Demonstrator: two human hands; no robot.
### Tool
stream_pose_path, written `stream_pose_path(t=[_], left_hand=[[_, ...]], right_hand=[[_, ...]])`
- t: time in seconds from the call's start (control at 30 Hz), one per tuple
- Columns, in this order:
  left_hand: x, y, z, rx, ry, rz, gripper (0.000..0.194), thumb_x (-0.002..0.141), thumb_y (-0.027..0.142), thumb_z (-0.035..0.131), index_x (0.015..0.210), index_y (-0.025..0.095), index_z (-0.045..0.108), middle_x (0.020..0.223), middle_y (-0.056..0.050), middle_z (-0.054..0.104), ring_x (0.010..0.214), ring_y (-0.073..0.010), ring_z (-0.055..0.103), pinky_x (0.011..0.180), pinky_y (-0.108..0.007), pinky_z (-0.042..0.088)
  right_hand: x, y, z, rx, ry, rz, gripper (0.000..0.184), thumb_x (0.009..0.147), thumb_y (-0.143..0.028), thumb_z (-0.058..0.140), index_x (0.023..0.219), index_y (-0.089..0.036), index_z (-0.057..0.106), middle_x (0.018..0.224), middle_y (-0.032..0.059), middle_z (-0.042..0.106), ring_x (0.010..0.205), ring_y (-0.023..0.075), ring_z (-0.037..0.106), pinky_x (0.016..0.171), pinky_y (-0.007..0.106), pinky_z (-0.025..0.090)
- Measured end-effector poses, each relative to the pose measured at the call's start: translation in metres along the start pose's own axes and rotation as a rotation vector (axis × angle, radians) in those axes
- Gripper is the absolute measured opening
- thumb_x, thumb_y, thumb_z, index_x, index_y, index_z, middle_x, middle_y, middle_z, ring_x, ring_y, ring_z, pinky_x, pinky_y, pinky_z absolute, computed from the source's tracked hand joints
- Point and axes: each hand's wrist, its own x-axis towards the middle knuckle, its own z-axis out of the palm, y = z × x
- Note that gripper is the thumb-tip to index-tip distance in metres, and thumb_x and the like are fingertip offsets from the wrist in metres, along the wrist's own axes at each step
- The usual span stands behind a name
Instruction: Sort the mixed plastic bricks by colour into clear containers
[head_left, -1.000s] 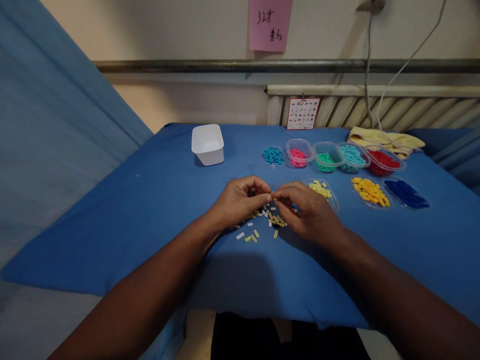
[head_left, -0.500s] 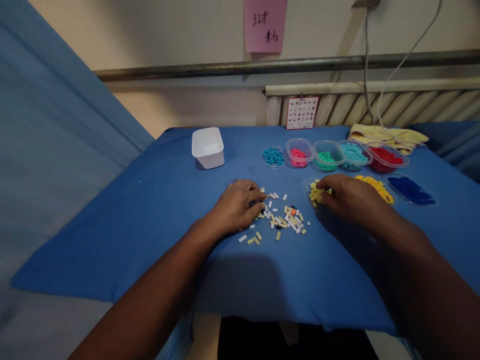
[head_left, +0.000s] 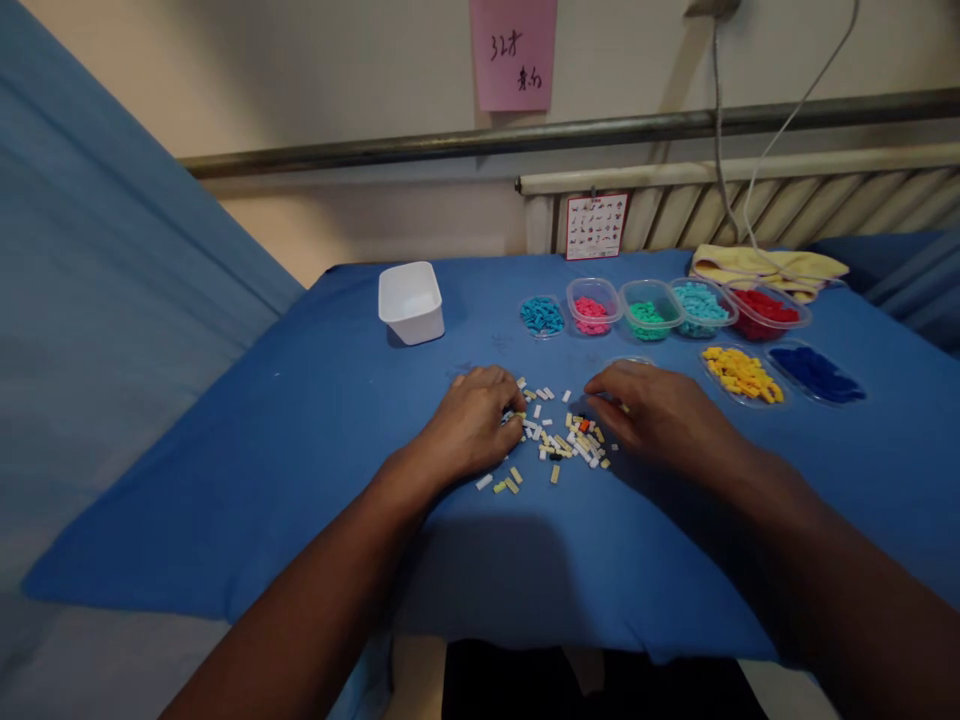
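Small toy building bricks, mostly white and pale yellow with one orange and a few dark ones, lie loosely heaped on the blue cloth. My left hand rests at the heap's left edge. Its fingers are curved, with a gap between thumb and forefinger where bricks show. Over the right side of the heap hovers my right hand, thumb and fingers slightly apart, with nothing visible between them. Behind that hand, a clear tub is almost wholly hidden; only its far rim shows.
Clear tubs hold sorted bricks: teal, pink, green, turquoise, red, orange-yellow and dark blue. A white bin stands at the back left. A yellow cloth lies at the back right.
My right hand has moved left from the tub of yellow bricks to the heap, and its fingers have parted. My left hand stays at the heap, its fingers a little more curled.
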Motion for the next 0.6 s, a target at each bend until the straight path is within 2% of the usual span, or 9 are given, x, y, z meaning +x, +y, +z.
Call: stream_pose_path(t=[0.17,0.27,0.37,0.47,0.6], left_hand=[[-0.001,-0.001,-0.004,0.044,-0.028,0.123,0.014,0.096,0.019,0.06,0.101,0.021,0.073,0.103,-0.006,0.075,0.103,-0.0268,0.065,0.098,-0.045,0.042],[-0.001,-0.001,-0.005,0.069,-0.06,0.151,0.017,0.098,0.019,0.058,0.102,0.022,0.074,0.099,-0.005,0.076,0.099,-0.0264,0.065,0.094,-0.044,0.042],[0.001,-0.001,-0.003,0.043,-0.059,0.127,0.015,0.094,0.018,0.061,0.1,0.022,0.074,0.098,-0.005,0.076,0.099,-0.0266,0.065,0.094,-0.044,0.043],[0.002,-0.002,-0.001,-0.052,-0.009,0.084,0.015,0.089,0.016,0.063,0.098,0.02,0.074,0.098,-0.006,0.076,0.097,-0.025,0.066,0.095,-0.042,0.045],[0.004,-0.003,0.0,-0.356,0.047,-0.064,0.01,0.086,0.021,0.067,0.093,0.019,0.074,0.09,-0.004,0.074,0.085,-0.0196,0.065,0.082,-0.034,0.049]], right_hand=[[0.001,-0.013,0.007,0.099,-0.031,-0.073,0.02,0.106,-0.027,0.058,0.106,-0.021,0.077,0.104,0.0091,0.078,0.096,0.0255,0.073,0.082,0.036,0.052],[0.001,-0.017,0.011,0.121,-0.063,-0.092,0.02,0.107,-0.027,0.057,0.104,-0.02,0.076,0.103,0.009,0.077,0.095,0.0249,0.072,0.083,0.036,0.051],[0.002,-0.021,0.014,0.152,-0.084,-0.099,0.02,0.107,-0.026,0.056,0.104,-0.02,0.075,0.099,0.0075,0.076,0.093,0.0243,0.071,0.082,0.036,0.051],[0.003,-0.026,0.018,0.215,-0.068,-0.104,0.018,0.107,-0.026,0.057,0.109,-0.021,0.075,0.101,0.0072,0.076,0.095,0.0243,0.07,0.083,0.036,0.051],[0.005,-0.033,0.026,0.354,0.025,-0.052,0.02,0.104,-0.025,0.064,0.121,-0.02,0.072,0.105,0.0075,0.076,0.092,0.0223,0.07,0.081,0.035,0.053]])
